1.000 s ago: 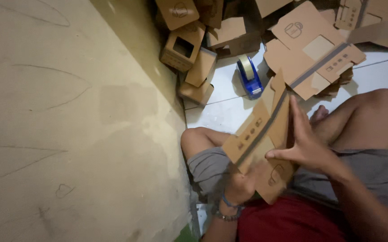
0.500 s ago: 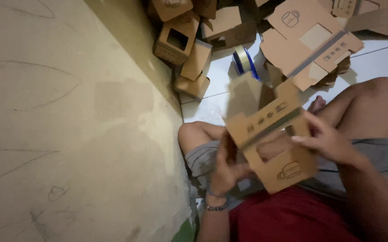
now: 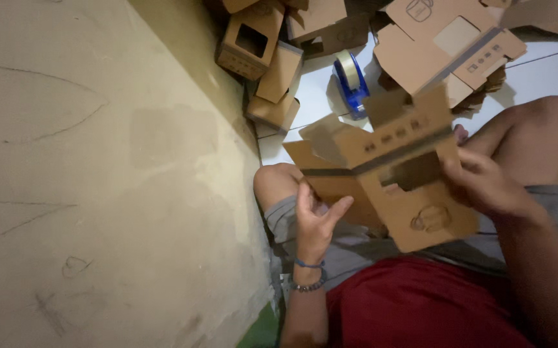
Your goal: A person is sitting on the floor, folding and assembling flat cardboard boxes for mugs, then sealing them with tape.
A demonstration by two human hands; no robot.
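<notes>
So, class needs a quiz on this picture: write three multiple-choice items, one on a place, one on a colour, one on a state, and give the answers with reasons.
1. Where does the tape dispenser lie?
A. on the white floor beyond the knees
B. on the person's lap
C. inside a box

2. What colour is the dispenser's frame?
A. red
B. blue
C. green

3. How is the folded cardboard box held?
A. it lies flat on the floor
B. both hands hold it above the lap
C. only the left hand touches it

Answers: 1 A, it sits on the tiles beside the pile of boxes. 2 B, its frame is plainly blue. 3 B, the right hand grips its right edge and the left hand meets its lower left.
</notes>
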